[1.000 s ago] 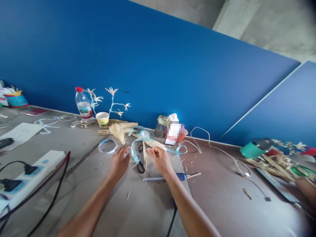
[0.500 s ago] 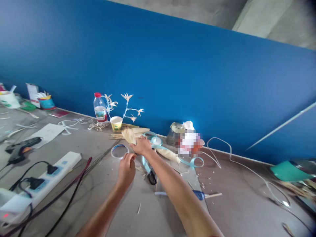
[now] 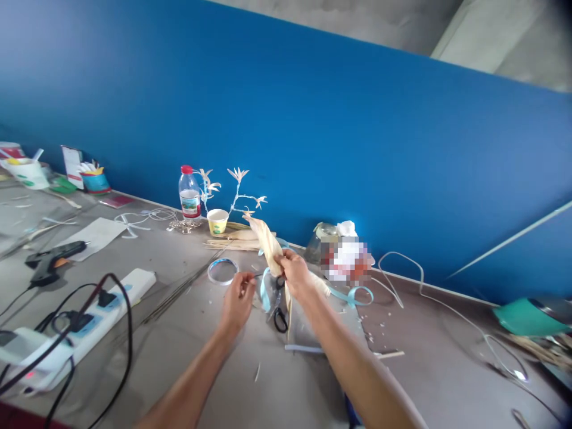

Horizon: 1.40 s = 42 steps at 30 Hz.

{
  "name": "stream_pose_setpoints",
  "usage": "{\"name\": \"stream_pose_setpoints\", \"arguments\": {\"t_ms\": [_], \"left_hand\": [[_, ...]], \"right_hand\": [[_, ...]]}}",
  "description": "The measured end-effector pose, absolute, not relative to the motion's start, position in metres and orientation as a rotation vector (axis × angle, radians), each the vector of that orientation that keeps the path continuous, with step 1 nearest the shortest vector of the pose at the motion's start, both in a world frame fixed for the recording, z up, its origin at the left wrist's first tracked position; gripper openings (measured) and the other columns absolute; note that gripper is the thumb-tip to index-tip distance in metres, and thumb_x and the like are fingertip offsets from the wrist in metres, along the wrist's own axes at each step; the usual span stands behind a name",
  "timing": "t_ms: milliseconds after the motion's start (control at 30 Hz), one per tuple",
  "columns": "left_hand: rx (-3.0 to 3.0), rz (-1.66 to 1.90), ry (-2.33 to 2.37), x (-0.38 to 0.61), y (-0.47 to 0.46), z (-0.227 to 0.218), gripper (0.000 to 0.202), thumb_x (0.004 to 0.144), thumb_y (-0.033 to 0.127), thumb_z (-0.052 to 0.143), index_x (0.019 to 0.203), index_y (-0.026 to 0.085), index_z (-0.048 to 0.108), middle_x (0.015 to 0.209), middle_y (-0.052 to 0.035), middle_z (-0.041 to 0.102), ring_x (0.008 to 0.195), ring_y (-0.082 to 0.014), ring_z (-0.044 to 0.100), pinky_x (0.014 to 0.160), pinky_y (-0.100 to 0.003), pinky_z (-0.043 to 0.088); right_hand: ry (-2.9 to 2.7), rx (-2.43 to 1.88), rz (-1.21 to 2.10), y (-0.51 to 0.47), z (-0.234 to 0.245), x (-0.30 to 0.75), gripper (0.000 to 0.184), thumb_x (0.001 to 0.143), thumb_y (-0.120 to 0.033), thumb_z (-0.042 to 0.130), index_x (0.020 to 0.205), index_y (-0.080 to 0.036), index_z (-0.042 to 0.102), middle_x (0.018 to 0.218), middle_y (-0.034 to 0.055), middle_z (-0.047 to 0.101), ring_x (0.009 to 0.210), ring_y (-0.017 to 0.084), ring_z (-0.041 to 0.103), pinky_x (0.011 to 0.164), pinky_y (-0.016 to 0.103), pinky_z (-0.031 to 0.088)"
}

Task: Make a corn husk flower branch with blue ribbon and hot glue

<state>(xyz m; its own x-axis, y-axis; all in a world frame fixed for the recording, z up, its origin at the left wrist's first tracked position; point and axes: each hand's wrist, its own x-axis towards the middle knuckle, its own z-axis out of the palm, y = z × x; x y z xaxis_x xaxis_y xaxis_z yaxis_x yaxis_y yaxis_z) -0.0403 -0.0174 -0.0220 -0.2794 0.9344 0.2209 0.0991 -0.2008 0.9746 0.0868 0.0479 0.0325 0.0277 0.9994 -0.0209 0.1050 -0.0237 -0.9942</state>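
Note:
My right hand (image 3: 294, 271) is closed on a pale dried corn husk (image 3: 267, 241), lifted off the table and pointing up and to the left. My left hand (image 3: 238, 300) is just to the left of it, fingers pinched round a thin wire or strip that I cannot make out clearly. Black-handled scissors (image 3: 279, 314) and a light blue ribbon (image 3: 353, 295) lie on the table right below the right hand. A roll of clear tape (image 3: 222, 270) lies flat just beyond the left hand.
A white power strip (image 3: 96, 310) with black cables lies at the left, a glue gun (image 3: 51, 261) behind it. A water bottle (image 3: 190, 193), a yellow cup (image 3: 217, 221), a husk-flower branch (image 3: 239, 192) and a glass jar (image 3: 320, 239) stand along the blue wall. White cable (image 3: 451, 314) trails right.
My right hand reached forward to the husk pile by the wall, took a husk and drew it back, lifted. The left hand stayed near the tape roll. The view swung left.

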Motion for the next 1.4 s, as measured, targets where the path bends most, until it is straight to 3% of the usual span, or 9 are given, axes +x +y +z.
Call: {"name": "stream_pose_setpoints", "arguments": {"t_ms": [67, 167, 267, 400, 633, 867, 1233, 1300, 1400], "left_hand": [[1.149, 1.504, 1.157, -0.037, -0.021, -0.014, 0.033, 0.075, 0.043, 0.058, 0.093, 0.015, 0.059, 0.073, -0.0014, 0.059, 0.062, -0.0128, 0.054, 0.062, -0.026, 0.043], [1.077, 1.362, 0.818, -0.033, -0.03, -0.003, 0.046, 0.073, 0.047, 0.062, 0.105, 0.015, 0.06, 0.089, -0.0066, 0.065, 0.074, -0.0161, 0.059, 0.072, -0.03, 0.046], [1.123, 1.202, 0.674, -0.03, -0.036, 0.001, 0.04, 0.072, 0.042, 0.066, 0.101, 0.015, 0.066, 0.092, -0.0085, 0.068, 0.083, -0.0204, 0.06, 0.08, -0.032, 0.044], [1.126, 1.152, 0.712, -0.026, -0.037, -0.006, 0.03, 0.071, 0.037, 0.067, 0.089, 0.013, 0.07, 0.083, -0.0065, 0.069, 0.078, -0.0194, 0.06, 0.077, -0.031, 0.045], [1.0, 1.134, 0.742, -0.021, -0.038, -0.012, 0.034, 0.063, 0.037, 0.074, 0.084, 0.011, 0.067, 0.071, -0.0048, 0.065, 0.069, -0.0162, 0.058, 0.07, -0.029, 0.047], [1.0, 1.117, 0.755, -0.021, -0.039, -0.006, 0.042, 0.061, 0.038, 0.075, 0.094, 0.014, 0.061, 0.081, -0.0038, 0.064, 0.07, -0.0149, 0.057, 0.066, -0.026, 0.047], [1.339, 1.127, 1.079, -0.027, -0.032, -0.01, 0.034, 0.067, 0.047, 0.064, 0.064, 0.015, 0.054, 0.059, 0.003, 0.048, 0.057, -0.0111, 0.045, 0.055, -0.022, 0.039], [1.39, 1.102, 1.08, -0.028, -0.031, -0.011, 0.033, 0.069, 0.046, 0.062, 0.062, 0.015, 0.054, 0.058, 0.003, 0.047, 0.057, -0.0109, 0.043, 0.055, -0.022, 0.037], [1.427, 1.065, 1.06, -0.027, -0.031, -0.011, 0.029, 0.071, 0.042, 0.061, 0.065, 0.014, 0.058, 0.06, 0.0016, 0.051, 0.059, -0.0119, 0.046, 0.058, -0.023, 0.038]], "right_hand": [[-1.203, -1.279, 1.112, 0.021, 0.032, 0.096, 0.022, 0.069, -0.038, 0.058, 0.076, -0.018, 0.059, 0.059, -0.0015, 0.058, 0.049, 0.012, 0.05, 0.049, 0.024, 0.04], [-1.224, -1.222, 1.053, -0.016, 0.025, 0.103, 0.02, 0.071, -0.035, 0.059, 0.077, -0.016, 0.061, 0.065, 0.0011, 0.061, 0.056, 0.014, 0.052, 0.052, 0.025, 0.04], [-1.324, -1.254, 0.946, -0.041, 0.015, 0.104, 0.017, 0.074, -0.032, 0.055, 0.077, -0.016, 0.06, 0.066, 0.0015, 0.06, 0.061, 0.015, 0.052, 0.054, 0.025, 0.039], [-1.372, -1.341, 0.713, -0.058, 0.01, 0.109, 0.016, 0.072, -0.028, 0.055, 0.06, -0.018, 0.053, 0.061, -0.0013, 0.053, 0.06, 0.012, 0.044, 0.056, 0.023, 0.035], [-1.017, -1.17, 1.104, -0.064, 0.011, 0.119, 0.021, 0.066, -0.036, 0.06, 0.065, -0.016, 0.055, 0.059, -0.003, 0.049, 0.057, 0.011, 0.041, 0.056, 0.024, 0.035], [-1.014, -1.13, 1.116, -0.06, 0.005, 0.124, 0.024, 0.064, -0.038, 0.062, 0.059, -0.016, 0.051, 0.054, -0.0049, 0.041, 0.052, 0.009, 0.032, 0.05, 0.022, 0.029], [-1.097, -1.195, 0.924, -0.062, -0.005, 0.132, 0.028, 0.07, -0.037, 0.059, 0.055, -0.019, 0.044, 0.053, -0.0059, 0.033, 0.052, 0.01, 0.029, 0.05, 0.023, 0.026], [-1.093, -1.193, 0.91, -0.063, -0.006, 0.134, 0.028, 0.07, -0.037, 0.059, 0.054, -0.019, 0.044, 0.053, -0.0057, 0.034, 0.053, 0.01, 0.03, 0.05, 0.022, 0.027], [-1.103, -1.095, 1.073, -0.066, -0.003, 0.137, 0.022, 0.069, -0.038, 0.062, 0.064, -0.017, 0.056, 0.059, -0.0028, 0.048, 0.057, 0.011, 0.041, 0.054, 0.023, 0.034]]}}
